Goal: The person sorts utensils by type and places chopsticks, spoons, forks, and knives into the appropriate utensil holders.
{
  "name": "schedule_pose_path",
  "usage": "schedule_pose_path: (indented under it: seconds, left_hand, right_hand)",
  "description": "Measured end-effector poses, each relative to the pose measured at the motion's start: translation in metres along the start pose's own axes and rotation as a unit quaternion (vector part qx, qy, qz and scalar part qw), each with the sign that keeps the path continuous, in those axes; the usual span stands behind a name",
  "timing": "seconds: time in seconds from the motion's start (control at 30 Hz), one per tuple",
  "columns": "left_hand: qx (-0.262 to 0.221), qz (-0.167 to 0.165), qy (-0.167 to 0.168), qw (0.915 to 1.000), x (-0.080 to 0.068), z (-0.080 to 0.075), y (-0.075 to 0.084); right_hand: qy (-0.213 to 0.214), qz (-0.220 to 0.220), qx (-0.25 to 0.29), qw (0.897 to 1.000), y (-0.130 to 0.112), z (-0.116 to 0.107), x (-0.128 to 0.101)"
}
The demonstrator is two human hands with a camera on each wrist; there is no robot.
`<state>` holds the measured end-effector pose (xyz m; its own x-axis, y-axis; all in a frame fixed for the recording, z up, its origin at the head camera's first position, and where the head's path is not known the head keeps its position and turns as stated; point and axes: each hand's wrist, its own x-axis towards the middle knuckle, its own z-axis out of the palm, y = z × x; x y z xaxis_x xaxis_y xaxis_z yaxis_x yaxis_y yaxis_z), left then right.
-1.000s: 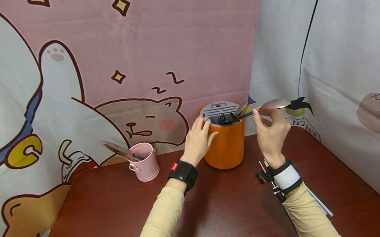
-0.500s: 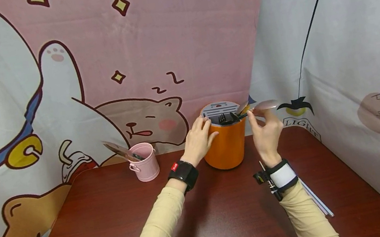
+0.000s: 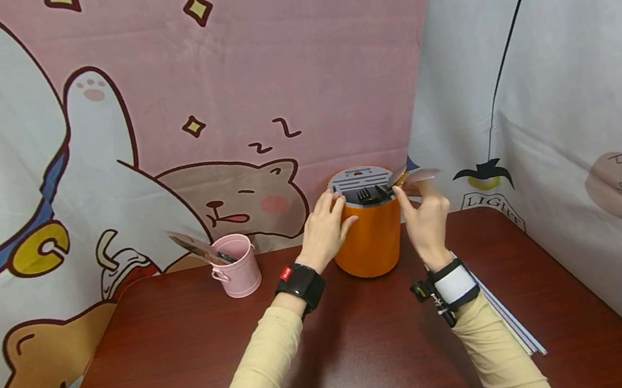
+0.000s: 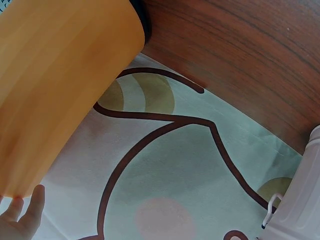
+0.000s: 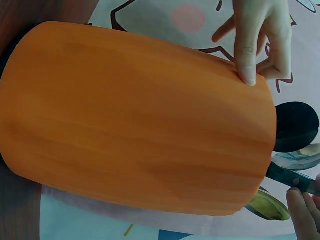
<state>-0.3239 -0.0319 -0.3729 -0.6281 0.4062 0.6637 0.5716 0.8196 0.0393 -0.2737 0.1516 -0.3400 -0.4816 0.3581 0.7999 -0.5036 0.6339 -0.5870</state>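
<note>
Metal shines on the spoon (image 3: 423, 174) that the right hand (image 3: 428, 220) pinches by its dark handle (image 5: 290, 179), between thumb and fingers. The handle's far end points into the orange container (image 3: 368, 242), while the bowl sticks out over the hand. The spoon looks light and stiff, not fragile; its polished bowl is perhaps slippery, so the handle close to the bowl seems the better place to hold. The left hand (image 3: 321, 231) rests on the container's rim, fingers loosely extended. This container is probably rigid and not very heavy, so such support at the rim should prevent tipping. Inside stand a black fork (image 3: 363, 195) and a second spoon (image 3: 396, 177). Farther out, thin sticks (image 3: 510, 315) lie by the right forearm, and a pink bucket (image 3: 241, 275) stands to the left.
</note>
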Motion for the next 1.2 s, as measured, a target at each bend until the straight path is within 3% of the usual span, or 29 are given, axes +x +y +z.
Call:
schedule_pose_path:
  seconds: [0.63,0.8,0.93,1.2]
  left_hand:
    - [0.002,-0.004,-0.007,1.0,0.0,-0.002,0.001]
    - [0.001,-0.003,-0.008,1.0,0.0,-0.004,0.001]
    - [0.0,0.001,-0.006,1.0,-0.001,-0.004,0.002]
    - [0.005,0.0,-0.005,1.0,0.0,-0.004,0.003]
  right_hand:
    - [-0.1,0.02,-0.066,0.993,-0.002,0.01,0.004]
    - [-0.124,0.001,-0.106,0.987,-0.002,0.011,0.005]
    - [-0.152,0.012,-0.127,0.98,0.001,0.012,0.004]
    - [-0.157,0.02,-0.124,0.98,0.001,0.008,0.002]
